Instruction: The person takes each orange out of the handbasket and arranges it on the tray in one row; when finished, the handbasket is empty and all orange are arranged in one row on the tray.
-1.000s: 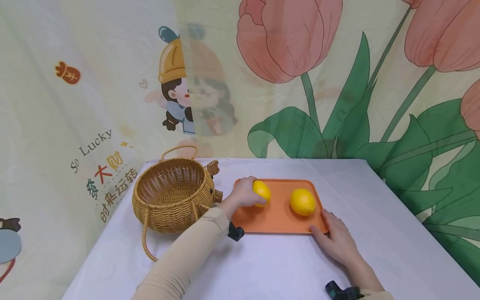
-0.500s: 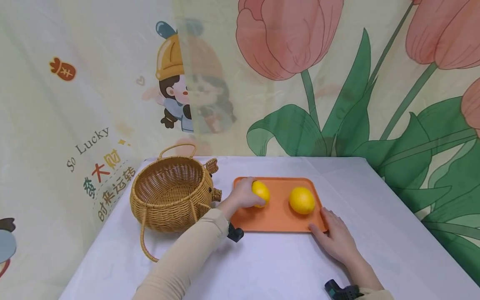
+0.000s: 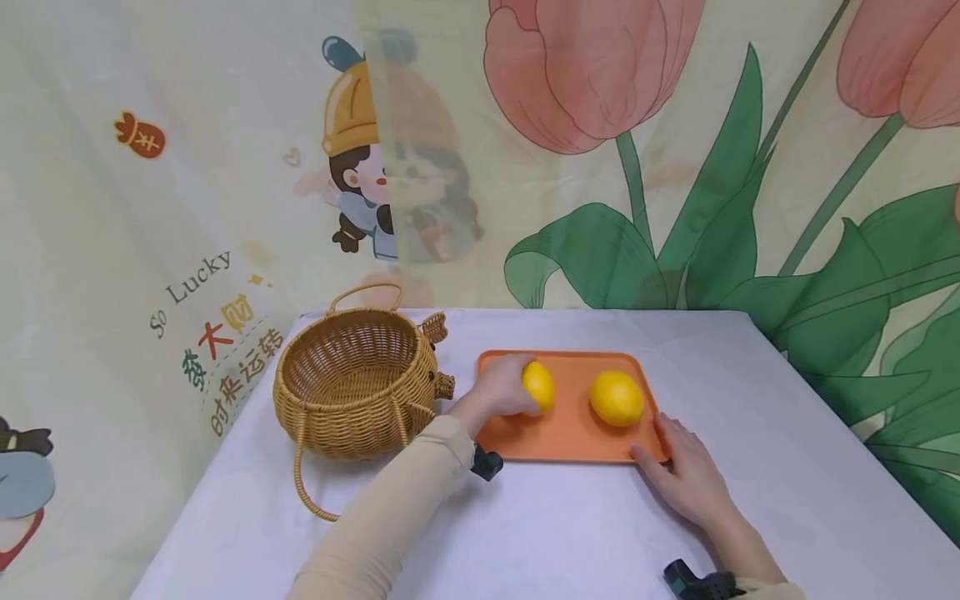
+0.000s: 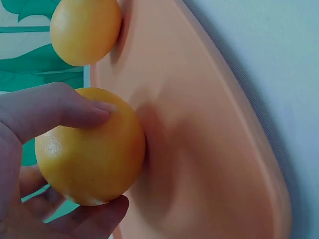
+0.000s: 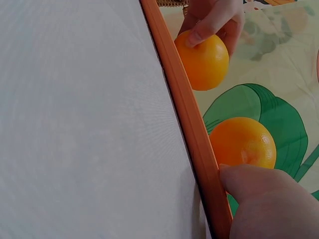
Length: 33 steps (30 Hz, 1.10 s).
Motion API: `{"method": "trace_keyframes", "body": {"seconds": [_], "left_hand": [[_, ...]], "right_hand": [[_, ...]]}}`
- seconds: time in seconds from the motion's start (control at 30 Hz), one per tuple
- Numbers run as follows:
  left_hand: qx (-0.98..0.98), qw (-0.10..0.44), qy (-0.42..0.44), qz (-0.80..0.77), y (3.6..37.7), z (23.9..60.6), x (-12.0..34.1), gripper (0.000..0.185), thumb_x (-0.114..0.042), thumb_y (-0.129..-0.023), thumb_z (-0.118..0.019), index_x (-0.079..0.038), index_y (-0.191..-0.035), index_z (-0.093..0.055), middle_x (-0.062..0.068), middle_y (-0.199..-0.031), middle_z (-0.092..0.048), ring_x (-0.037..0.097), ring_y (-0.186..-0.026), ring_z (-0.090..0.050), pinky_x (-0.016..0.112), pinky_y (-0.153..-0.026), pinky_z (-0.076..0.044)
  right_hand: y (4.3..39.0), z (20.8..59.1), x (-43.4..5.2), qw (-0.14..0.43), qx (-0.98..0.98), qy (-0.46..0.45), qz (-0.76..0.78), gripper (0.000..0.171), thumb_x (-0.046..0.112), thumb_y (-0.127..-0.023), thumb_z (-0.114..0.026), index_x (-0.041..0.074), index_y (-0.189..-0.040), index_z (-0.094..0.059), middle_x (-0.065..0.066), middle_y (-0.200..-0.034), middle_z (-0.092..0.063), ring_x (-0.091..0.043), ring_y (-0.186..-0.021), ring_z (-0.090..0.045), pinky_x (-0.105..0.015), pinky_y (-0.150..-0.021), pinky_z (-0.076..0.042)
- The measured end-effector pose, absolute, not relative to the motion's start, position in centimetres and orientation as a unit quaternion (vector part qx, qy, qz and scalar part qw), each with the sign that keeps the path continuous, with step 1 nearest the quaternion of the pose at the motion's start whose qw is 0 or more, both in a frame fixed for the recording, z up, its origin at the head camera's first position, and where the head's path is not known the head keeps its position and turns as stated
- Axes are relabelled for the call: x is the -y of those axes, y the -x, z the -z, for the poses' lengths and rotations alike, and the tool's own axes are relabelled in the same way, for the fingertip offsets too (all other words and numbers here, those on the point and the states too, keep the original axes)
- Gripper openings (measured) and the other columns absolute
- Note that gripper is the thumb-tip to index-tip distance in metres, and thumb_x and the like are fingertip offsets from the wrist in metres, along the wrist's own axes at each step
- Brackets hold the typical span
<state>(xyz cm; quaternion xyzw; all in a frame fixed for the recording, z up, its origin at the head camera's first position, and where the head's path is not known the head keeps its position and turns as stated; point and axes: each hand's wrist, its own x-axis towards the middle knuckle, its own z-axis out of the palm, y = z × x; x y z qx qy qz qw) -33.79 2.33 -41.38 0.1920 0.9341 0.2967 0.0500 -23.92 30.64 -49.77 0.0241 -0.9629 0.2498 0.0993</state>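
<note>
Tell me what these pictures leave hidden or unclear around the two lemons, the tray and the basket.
- Head view: the left hand covers the near side of the lemon it holds.
- Head view: the basket wall hides part of its floor.
- Left wrist view: the frame edge cuts off the other lemon.
- Right wrist view: the right hand is cropped; the tray shows edge-on.

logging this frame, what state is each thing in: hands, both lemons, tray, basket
left hand: fingers curled round the left lemon
right hand: flat on the table, thumb against the tray's near right corner
left lemon: gripped, on the tray
right lemon: lying free on the tray
tray: flat on the table
basket: upright, nothing inside
</note>
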Motion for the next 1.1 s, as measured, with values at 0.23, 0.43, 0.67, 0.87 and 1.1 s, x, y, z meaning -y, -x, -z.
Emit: {"method": "trace_keyframes", "body": {"seconds": [0.23,0.43,0.67,0.87,1.1], "left_hand": [[-0.922,0.102,-0.190,-0.322,33.6,41.4,-3.3,0.087,-0.017,-0.060,-0.085,-0.015,-0.137,-0.045,0.002,-0.125,-0.052,0.019,-0.099,-0.048,0.034,-0.086,-0.040],[-0.919,0.110,-0.183,-0.332,33.8,41.8,-3.7,0.088,-0.019,-0.060,-0.086,-0.017,-0.138,-0.045,0.000,-0.125,-0.051,0.019,-0.100,-0.047,0.035,-0.088,-0.039],[-0.915,0.109,-0.190,-0.340,33.8,42.2,-4.3,0.089,-0.024,-0.059,-0.087,-0.017,-0.138,-0.045,0.000,-0.126,-0.051,0.020,-0.102,-0.047,0.035,-0.089,-0.039],[-0.912,0.114,-0.182,-0.348,33.7,41.9,-4.9,0.089,-0.023,-0.059,-0.086,-0.018,-0.138,-0.045,0.001,-0.126,-0.051,0.020,-0.102,-0.047,0.035,-0.087,-0.040],[-0.911,0.121,-0.181,-0.350,33.8,41.6,-5.6,0.088,-0.021,-0.060,-0.086,-0.019,-0.138,-0.045,-0.001,-0.125,-0.051,0.019,-0.101,-0.047,0.035,-0.087,-0.040]], "right_hand": [[24.0,49.9,-30.7,0.102,0.962,-0.026,-0.253,0.087,0.060,-0.085,-0.050,0.002,-0.145,-0.026,-0.022,-0.144,-0.030,-0.042,-0.131,-0.022,-0.062,-0.098,-0.021],[24.0,50.2,-30.6,0.109,0.961,-0.027,-0.251,0.086,0.059,-0.085,-0.051,0.002,-0.145,-0.026,-0.022,-0.144,-0.030,-0.042,-0.131,-0.022,-0.062,-0.098,-0.020],[23.9,50.4,-30.4,0.099,0.962,-0.020,-0.252,0.086,0.060,-0.086,-0.050,0.002,-0.145,-0.026,-0.022,-0.144,-0.030,-0.042,-0.131,-0.022,-0.062,-0.099,-0.019],[23.9,50.3,-30.5,0.104,0.963,-0.019,-0.247,0.085,0.059,-0.086,-0.051,0.003,-0.145,-0.025,-0.021,-0.144,-0.030,-0.042,-0.131,-0.022,-0.063,-0.098,-0.020],[24.0,50.1,-30.6,0.113,0.962,-0.029,-0.248,0.084,0.057,-0.086,-0.052,0.004,-0.145,-0.026,-0.021,-0.144,-0.030,-0.042,-0.131,-0.023,-0.063,-0.098,-0.021]]}}
